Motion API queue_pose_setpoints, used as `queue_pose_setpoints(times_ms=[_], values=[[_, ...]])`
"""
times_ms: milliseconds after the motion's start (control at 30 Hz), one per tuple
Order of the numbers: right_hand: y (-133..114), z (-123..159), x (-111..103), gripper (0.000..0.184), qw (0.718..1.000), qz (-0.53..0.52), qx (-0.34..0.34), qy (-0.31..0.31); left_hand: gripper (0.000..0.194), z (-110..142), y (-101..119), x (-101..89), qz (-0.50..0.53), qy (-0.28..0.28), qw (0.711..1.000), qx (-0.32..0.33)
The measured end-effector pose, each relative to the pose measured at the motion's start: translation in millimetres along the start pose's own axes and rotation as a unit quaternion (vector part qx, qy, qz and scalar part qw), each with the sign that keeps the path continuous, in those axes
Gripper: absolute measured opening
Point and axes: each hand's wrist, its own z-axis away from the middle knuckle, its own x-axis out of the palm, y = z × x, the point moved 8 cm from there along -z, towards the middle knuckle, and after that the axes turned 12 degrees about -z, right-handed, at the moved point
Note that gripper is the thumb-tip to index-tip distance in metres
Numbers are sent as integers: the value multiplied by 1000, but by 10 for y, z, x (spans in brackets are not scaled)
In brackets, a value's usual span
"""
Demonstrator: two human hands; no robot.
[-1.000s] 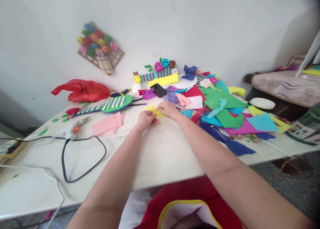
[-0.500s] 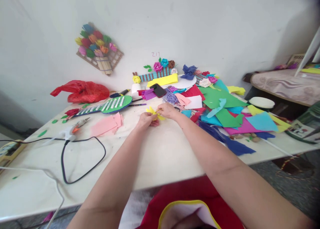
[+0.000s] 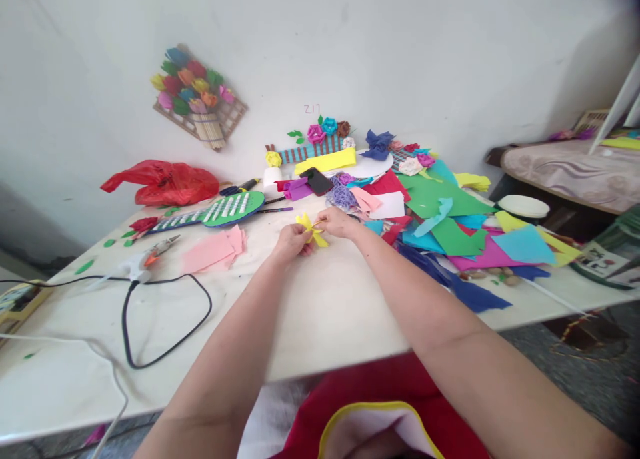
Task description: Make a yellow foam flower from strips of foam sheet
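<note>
Between my hands is a yellow paper flower (image 3: 319, 236) with narrow petals spread out, just above the table. My left hand (image 3: 293, 241) pinches its left side, fingers closed on the paper. My right hand (image 3: 334, 222) is closed at the flower's upper right, its fingertips gripping a thin, light-brown stick-like thing that points into the petals. Whether that stick touches the flower's centre is too small to tell. To the left of my left hand lie pink paper pieces (image 3: 213, 249).
Coloured paper scraps (image 3: 450, 212) pile up on the right. A black phone (image 3: 317, 181) and purple strings (image 3: 342, 195) lie behind my hands. On the left are a glue gun (image 3: 137, 269) with its black cord, a green paddle-shaped board (image 3: 234, 209) and a red plastic bag (image 3: 170, 183).
The yellow flower has turned a little between my fingers, and more of its petals show, one now pointing down to the right. Both hands stay nearly in place.
</note>
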Motion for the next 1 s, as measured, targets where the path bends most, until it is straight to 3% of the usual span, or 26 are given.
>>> queue_pose_setpoints(times_ms=[167,400,700,833,1000], values=[[102,57,-6,9,977,-199,64,-42,17,11,78,16,23,-35,998,55],[186,107,47,20,928,-352,64,-102,25,77,186,72,70,-101,985,120],[141,101,12,27,908,-401,71,-94,20,-16,8,-7,91,-34,994,41],[134,79,-69,26,935,-345,60,-48,19,-37,-50,-6,96,-29,995,19],[69,80,-33,24,973,-223,45,-36,19,-38,-56,1,95,-34,995,19]])
